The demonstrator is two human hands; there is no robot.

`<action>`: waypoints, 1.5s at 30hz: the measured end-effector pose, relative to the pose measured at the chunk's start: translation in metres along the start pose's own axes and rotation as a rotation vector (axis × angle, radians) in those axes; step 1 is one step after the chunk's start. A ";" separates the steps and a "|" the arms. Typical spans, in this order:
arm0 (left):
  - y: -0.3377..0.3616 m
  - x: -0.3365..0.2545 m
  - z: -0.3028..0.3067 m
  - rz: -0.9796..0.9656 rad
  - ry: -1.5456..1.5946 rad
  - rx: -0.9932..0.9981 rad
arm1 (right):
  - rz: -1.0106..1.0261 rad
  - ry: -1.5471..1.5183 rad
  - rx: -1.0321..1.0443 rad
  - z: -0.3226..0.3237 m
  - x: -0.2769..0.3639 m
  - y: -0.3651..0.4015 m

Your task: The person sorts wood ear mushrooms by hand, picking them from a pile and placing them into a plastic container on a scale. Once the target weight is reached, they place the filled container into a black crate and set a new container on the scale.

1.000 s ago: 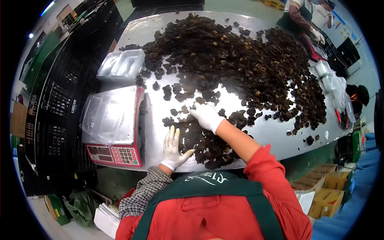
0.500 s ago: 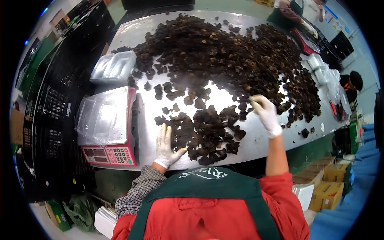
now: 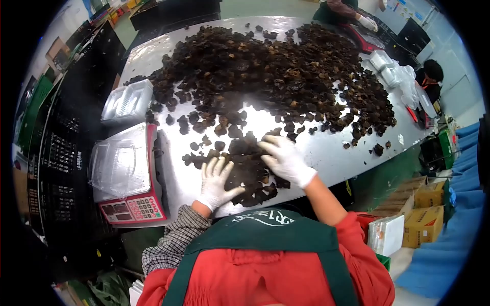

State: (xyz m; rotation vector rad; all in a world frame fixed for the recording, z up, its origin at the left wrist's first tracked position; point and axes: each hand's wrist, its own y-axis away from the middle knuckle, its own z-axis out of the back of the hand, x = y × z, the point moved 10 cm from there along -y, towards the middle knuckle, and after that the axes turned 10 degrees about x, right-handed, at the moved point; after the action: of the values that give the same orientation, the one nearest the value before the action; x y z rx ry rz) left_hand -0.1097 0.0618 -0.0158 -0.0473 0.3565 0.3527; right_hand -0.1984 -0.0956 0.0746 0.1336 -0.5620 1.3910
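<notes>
From afar, I see my left hand (image 3: pixel 214 187) and right hand (image 3: pixel 288 162) spread open, nothing visibly grasped, flanking wood-ear-like fungus pieces (image 3: pixel 244 174), seemingly to confine them.

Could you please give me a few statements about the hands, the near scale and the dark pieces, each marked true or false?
1. The left hand and the right hand both wear pale gloves. True.
2. A clear plastic container lies on the near scale. True.
3. The right hand rests on the near scale. False: it is at the small heap of dark pieces.
4. The large heap lies farther from the person than the small heap. True.
5. The near scale stands right of the small heap. False: it stands left.
</notes>
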 end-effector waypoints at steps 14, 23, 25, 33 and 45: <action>0.066 -0.001 0.012 -0.049 0.096 -0.315 | -0.255 0.330 -0.019 -0.012 -0.111 0.016; 0.039 0.011 0.011 0.024 0.113 -0.190 | 0.302 0.003 0.198 -0.098 0.060 -0.018; 0.051 0.005 0.008 -0.056 0.154 -0.203 | 0.387 0.055 0.293 -0.105 0.077 0.006; 0.072 -0.002 0.010 -0.082 0.118 -0.322 | 0.285 -0.124 0.235 -0.052 0.047 0.022; 0.075 0.005 0.005 -0.030 0.111 -0.319 | 0.045 0.022 0.323 -0.124 -0.002 -0.084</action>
State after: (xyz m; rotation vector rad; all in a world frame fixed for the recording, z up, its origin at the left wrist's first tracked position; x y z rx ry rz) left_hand -0.1296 0.1342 -0.0113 -0.3857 0.4060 0.3755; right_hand -0.0814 -0.0626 -0.0136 0.3670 -0.3200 1.5180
